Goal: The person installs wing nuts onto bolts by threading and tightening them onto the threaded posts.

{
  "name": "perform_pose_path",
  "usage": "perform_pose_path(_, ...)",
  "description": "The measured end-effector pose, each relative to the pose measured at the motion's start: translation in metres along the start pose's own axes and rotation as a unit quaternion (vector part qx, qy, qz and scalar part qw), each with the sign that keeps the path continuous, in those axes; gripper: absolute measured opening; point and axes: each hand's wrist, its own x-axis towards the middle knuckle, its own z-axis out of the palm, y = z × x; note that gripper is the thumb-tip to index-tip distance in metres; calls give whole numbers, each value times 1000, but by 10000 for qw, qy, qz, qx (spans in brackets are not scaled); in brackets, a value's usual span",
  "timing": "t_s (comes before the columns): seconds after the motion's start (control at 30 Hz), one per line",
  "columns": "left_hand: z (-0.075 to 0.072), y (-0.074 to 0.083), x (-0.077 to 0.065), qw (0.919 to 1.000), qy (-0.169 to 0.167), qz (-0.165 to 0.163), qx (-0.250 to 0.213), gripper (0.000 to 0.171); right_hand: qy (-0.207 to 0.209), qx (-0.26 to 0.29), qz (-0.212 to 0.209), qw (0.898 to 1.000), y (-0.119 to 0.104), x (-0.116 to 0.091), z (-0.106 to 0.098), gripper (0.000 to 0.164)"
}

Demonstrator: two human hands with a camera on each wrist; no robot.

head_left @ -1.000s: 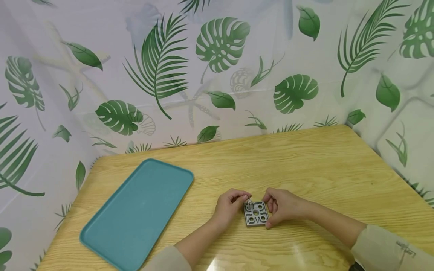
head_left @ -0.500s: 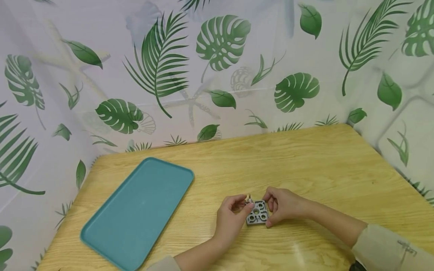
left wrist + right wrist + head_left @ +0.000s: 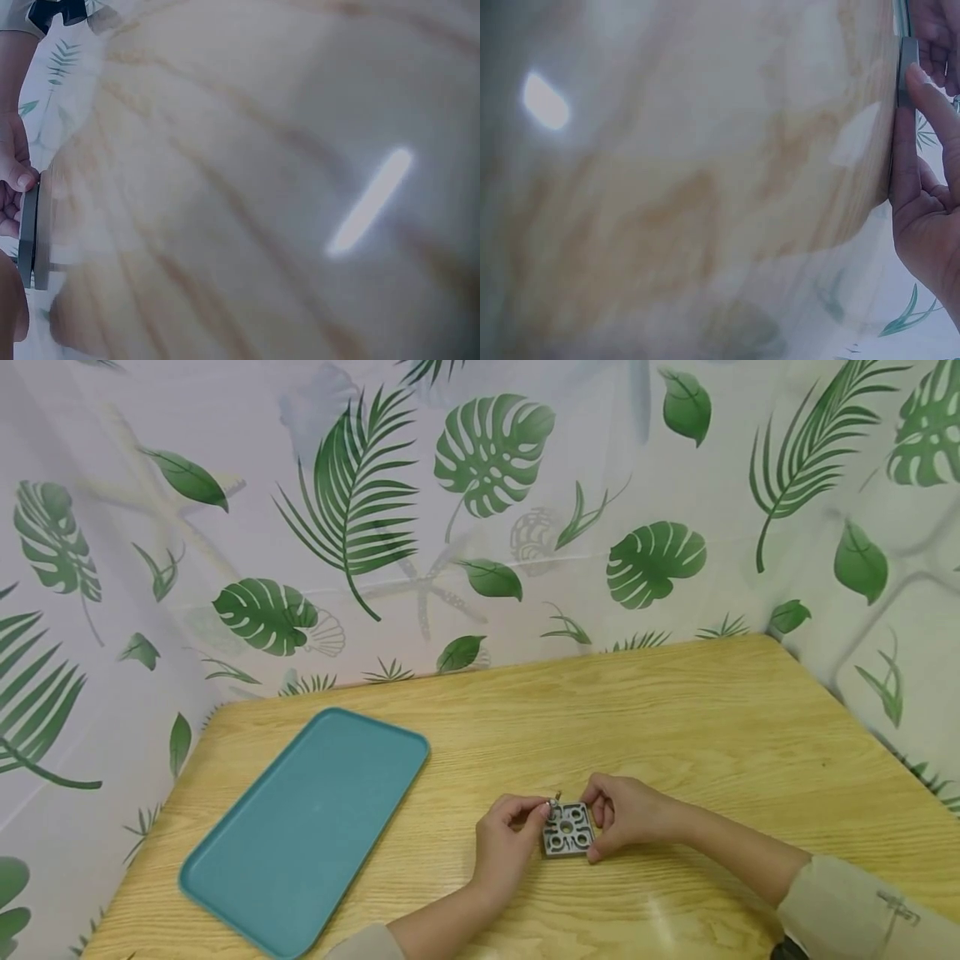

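Note:
A square grey metal plate (image 3: 567, 838) with several round holes and curved grooves lies flat on the wooden table. At its far left corner is a small silvery metal part (image 3: 554, 807) with a thin stem sticking up. My left hand (image 3: 504, 839) pinches this part between thumb and forefinger; its exact kind is too small to tell. With thumb and fingers, my right hand (image 3: 628, 812) grips the plate by its right side. The right wrist view shows the right hand (image 3: 928, 214) holding the plate's edge (image 3: 909, 60). In the left wrist view the plate (image 3: 30, 232) appears edge-on.
A blue-green rectangular tray (image 3: 307, 827) lies slanted on the left of the wooden table (image 3: 675, 718). A white cloth (image 3: 480, 543) printed with green leaves hangs behind the table and along both sides.
My left hand has shifted its fingers about the small metal part, opening and re-pinching it from the left. The stem now leans slightly right. The right hand and plate stay nearly still.

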Motion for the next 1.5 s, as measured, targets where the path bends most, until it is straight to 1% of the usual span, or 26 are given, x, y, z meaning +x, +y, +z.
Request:
perform_pose_path(0.1,1,-2,4,9998,-13,113,161,15,8,50,21,10000,0,0,0,57)
perform_pose_path(0.17,0,-4,10,9995,-186,159,204,16,13,86,36,10000,1,0,0,57)
perform_pose_path(0.23,-2,-6,18,9981,-572,173,114,17,17,112,45,9999,1,0,0,58)
perform_pose_path(0.27,-3,-8,22,9966,-816,145,35,17,12,110,46,9999,1,0,0,58)
perform_pose_path(0.33,-7,-11,31,9908,-1345,7,-151,19,2,97,39,9999,1,0,1,58)
perform_pose_path(0.4,-10,-13,38,9832,-1783,-179,-333,20,-25,96,19,9999,1,0,1,58)
perform_pose_path(0.47,-14,-14,43,9768,-2076,-328,-414,21,-52,84,0,10000,2,1,2,58)
perform_pose_path(0.53,-16,-13,46,9735,-2205,-408,-440,22,-60,88,-1,9999,2,1,2,59)
perform_pose_path(0.6,-17,-12,46,9752,-2118,-411,-499,24,-44,61,6,10000,1,1,2,59)
perform_pose_path(0.63,-17,-11,44,9779,-1985,-390,-533,25,-34,67,9,10000,1,1,2,59)
perform_pose_path(0.7,-15,-9,39,9846,-1597,-413,-585,27,-28,67,14,10000,1,1,3,59)
perform_pose_path(0.77,-13,-6,30,9914,-1089,-433,-578,28,-40,85,8,10000,1,1,3,59)
perform_pose_path(0.8,-12,-5,24,9936,-857,-459,-579,27,-57,98,0,9999,0,1,3,59)
perform_pose_path(0.87,-9,-1,14,9958,-522,-520,-551,29,-68,100,-2,9999,0,1,3,59)
perform_pose_path(0.97,-3,2,6,9967,-258,-546,-551,32,-43,40,-9,10000,0,1,1,58)
perform_pose_path(1.1,2,4,4,9976,-186,-485,-451,24,-42,-36,-51,10000,1,1,0,57)
perform_pose_path(1.2,1,4,4,9987,-173,-384,-280,17,-77,-31,-108,9999,1,2,0,57)
perform_pose_path(1.3,-3,3,5,9996,-255,-124,-56,15,-67,-28,-116,9999,1,2,0,57)
perform_pose_path(1.37,-6,1,8,9992,-395,89,65,15,-61,13,-88,9999,0,1,0,57)
perform_pose_path(1.43,-9,-2,13,9975,-627,272,166,15,-62,63,-60,9999,0,1,0,58)
perform_pose_path(1.5,-11,-5,21,9952,-901,345,183,16,-72,103,-38,9999,0,1,0,58)
